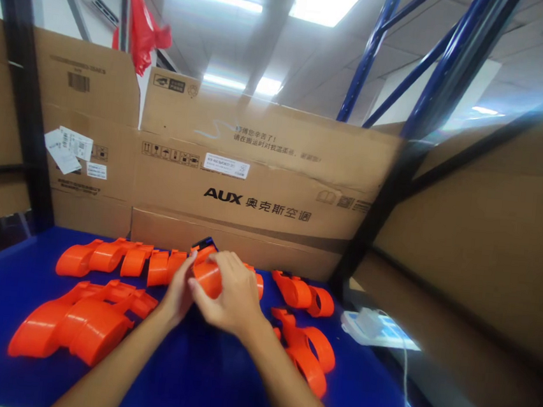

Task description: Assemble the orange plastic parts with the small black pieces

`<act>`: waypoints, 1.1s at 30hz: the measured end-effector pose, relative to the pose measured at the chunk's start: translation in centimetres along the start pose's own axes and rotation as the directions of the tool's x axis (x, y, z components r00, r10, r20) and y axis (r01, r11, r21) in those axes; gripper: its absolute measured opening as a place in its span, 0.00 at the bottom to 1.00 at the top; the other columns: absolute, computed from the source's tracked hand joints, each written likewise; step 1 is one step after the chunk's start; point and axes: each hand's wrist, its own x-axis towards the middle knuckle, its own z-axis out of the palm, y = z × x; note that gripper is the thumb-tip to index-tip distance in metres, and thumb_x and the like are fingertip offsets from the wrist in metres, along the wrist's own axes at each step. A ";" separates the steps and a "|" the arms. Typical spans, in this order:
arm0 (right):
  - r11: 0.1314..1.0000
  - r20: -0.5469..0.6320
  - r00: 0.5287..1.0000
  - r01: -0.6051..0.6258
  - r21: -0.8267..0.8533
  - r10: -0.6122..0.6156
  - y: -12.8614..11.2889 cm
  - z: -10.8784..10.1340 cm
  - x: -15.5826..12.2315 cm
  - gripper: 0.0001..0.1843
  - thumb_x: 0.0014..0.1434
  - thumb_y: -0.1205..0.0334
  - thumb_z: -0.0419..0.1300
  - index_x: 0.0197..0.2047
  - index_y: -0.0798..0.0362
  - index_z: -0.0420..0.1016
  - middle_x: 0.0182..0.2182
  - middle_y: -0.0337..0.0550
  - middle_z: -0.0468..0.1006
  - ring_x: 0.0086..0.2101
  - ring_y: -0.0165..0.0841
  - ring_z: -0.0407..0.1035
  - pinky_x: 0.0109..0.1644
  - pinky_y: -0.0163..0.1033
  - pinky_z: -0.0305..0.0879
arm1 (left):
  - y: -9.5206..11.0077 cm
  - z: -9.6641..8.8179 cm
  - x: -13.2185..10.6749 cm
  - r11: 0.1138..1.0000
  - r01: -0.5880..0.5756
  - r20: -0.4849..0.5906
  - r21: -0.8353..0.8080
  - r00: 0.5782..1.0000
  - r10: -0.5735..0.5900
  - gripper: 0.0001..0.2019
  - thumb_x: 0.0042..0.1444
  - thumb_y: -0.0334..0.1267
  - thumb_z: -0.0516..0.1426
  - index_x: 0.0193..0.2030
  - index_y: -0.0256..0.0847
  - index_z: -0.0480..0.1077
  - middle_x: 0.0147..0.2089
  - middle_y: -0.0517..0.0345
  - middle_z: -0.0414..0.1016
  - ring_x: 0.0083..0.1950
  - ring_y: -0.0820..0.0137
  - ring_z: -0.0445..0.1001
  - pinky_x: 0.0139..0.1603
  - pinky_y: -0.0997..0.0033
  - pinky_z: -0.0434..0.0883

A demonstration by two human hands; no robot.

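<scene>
Both my hands hold one orange plastic part (209, 275) with a curved, ring-like body, above the middle of the blue tabletop (177, 380). My left hand (179, 294) is closed on its left side. My right hand (233, 289) wraps its right side, thumb in front and fingers over the top. A small black piece (205, 244) shows at the upper end of the orange part; whether it is joined to it I cannot tell. Behind my hands stands a row of similar orange parts (158, 268), partly hidden by them.
Larger orange parts (96, 327) lie at the front left, more ring-shaped ones (317, 349) at the right. A cardboard wall (177, 188) closes the back between dark rack posts (377, 201). At the right edge sits a white power strip (379, 329) with a cable (405, 389).
</scene>
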 end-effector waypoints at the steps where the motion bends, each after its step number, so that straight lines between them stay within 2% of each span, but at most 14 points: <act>1: 0.999 -0.010 1.000 0.024 0.042 -0.024 0.3 0.1 -0.3 0.17 0.58 0.49 0.62 0.45 0.51 0.71 0.39 0.48 0.78 0.39 0.41 0.71 0.41 0.42 0.66 | 0.0 -0.1 0.1 1.000 -0.007 -0.021 0.001 1.000 0.007 0.17 0.55 0.47 0.64 0.46 0.37 0.77 0.44 0.50 0.82 0.45 0.60 0.80 0.50 0.63 0.73; 3: 0.993 -0.068 0.998 0.013 0.119 -0.005 1.2 0.4 -0.6 0.12 0.61 0.51 0.58 0.40 0.52 0.72 0.34 0.46 0.77 0.35 0.38 0.70 0.39 0.41 0.65 | -0.1 -0.3 0.2 0.999 -0.044 -0.065 0.026 0.997 0.046 0.16 0.52 0.47 0.66 0.43 0.38 0.77 0.40 0.53 0.82 0.43 0.61 0.80 0.49 0.64 0.73; 6: 0.957 -0.159 0.964 -0.174 0.230 0.214 3.3 1.1 -0.7 0.12 0.66 0.55 0.53 0.36 0.51 0.72 0.28 0.41 0.74 0.29 0.34 0.68 0.35 0.38 0.63 | -0.3 -0.1 0.2 0.986 -0.128 -0.103 0.108 0.985 0.139 0.17 0.48 0.46 0.69 0.40 0.39 0.76 0.39 0.56 0.81 0.41 0.63 0.79 0.47 0.66 0.72; 9: 0.872 -0.111 0.922 -0.304 0.383 0.370 5.5 2.0 -0.8 0.12 0.65 0.53 0.55 0.37 0.52 0.73 0.26 0.38 0.73 0.26 0.32 0.66 0.32 0.35 0.62 | -0.3 0.2 0.0 0.972 -0.130 -0.038 0.196 0.989 0.140 0.19 0.46 0.48 0.69 0.41 0.38 0.77 0.40 0.54 0.82 0.41 0.62 0.79 0.45 0.66 0.72; 14: 0.760 0.070 0.931 -0.334 0.557 0.358 7.0 3.2 -2.4 0.15 0.63 0.52 0.57 0.31 0.53 0.73 0.24 0.37 0.71 0.27 0.31 0.65 0.31 0.33 0.62 | -0.3 0.0 -0.2 0.930 -0.152 0.059 0.336 0.988 0.140 0.21 0.48 0.51 0.68 0.42 0.37 0.78 0.37 0.55 0.80 0.39 0.63 0.78 0.42 0.68 0.71; 18: 0.712 0.110 0.917 -0.369 0.597 0.383 6.9 3.7 -3.7 0.14 0.61 0.52 0.58 0.30 0.53 0.71 0.24 0.36 0.67 0.25 0.30 0.62 0.28 0.33 0.60 | -0.6 -0.1 -0.3 0.887 -0.236 0.135 0.397 0.971 0.198 0.17 0.53 0.50 0.65 0.42 0.39 0.77 0.41 0.54 0.80 0.46 0.63 0.76 0.50 0.68 0.69; 22: 0.731 0.079 0.909 -0.378 0.568 0.409 6.7 3.9 -4.2 0.12 0.59 0.57 0.57 0.26 0.52 0.66 0.22 0.35 0.64 0.23 0.28 0.58 0.27 0.32 0.57 | -0.7 0.2 -0.6 0.839 -0.306 0.190 0.449 0.951 0.245 0.16 0.53 0.47 0.66 0.44 0.40 0.77 0.44 0.52 0.80 0.50 0.60 0.75 0.56 0.65 0.67; 26: 0.765 0.046 0.911 -0.370 0.528 0.409 6.8 3.9 -4.6 0.09 0.54 0.63 0.55 0.23 0.51 0.63 0.20 0.33 0.61 0.23 0.28 0.56 0.27 0.32 0.55 | -0.8 0.2 -0.5 0.802 -0.291 0.146 0.521 0.957 0.252 0.15 0.51 0.47 0.67 0.40 0.39 0.78 0.38 0.54 0.79 0.46 0.60 0.75 0.52 0.65 0.68; 30: 0.766 0.051 0.905 -0.386 0.513 0.422 6.7 3.9 -4.7 0.10 0.54 0.62 0.56 0.22 0.51 0.64 0.19 0.33 0.61 0.22 0.28 0.56 0.26 0.32 0.54 | -0.8 -0.1 -0.3 0.773 -0.283 0.156 0.568 0.959 0.236 0.15 0.51 0.47 0.66 0.39 0.38 0.79 0.35 0.54 0.78 0.43 0.61 0.75 0.50 0.65 0.69; 33: 0.771 0.043 0.901 -0.393 0.502 0.431 6.5 3.9 -4.7 0.06 0.53 0.62 0.56 0.25 0.52 0.68 0.20 0.34 0.65 0.23 0.29 0.59 0.27 0.33 0.56 | -0.7 -0.3 -0.2 0.762 -0.284 0.158 0.583 0.959 0.237 0.14 0.51 0.47 0.67 0.37 0.38 0.79 0.32 0.56 0.77 0.41 0.62 0.75 0.50 0.64 0.69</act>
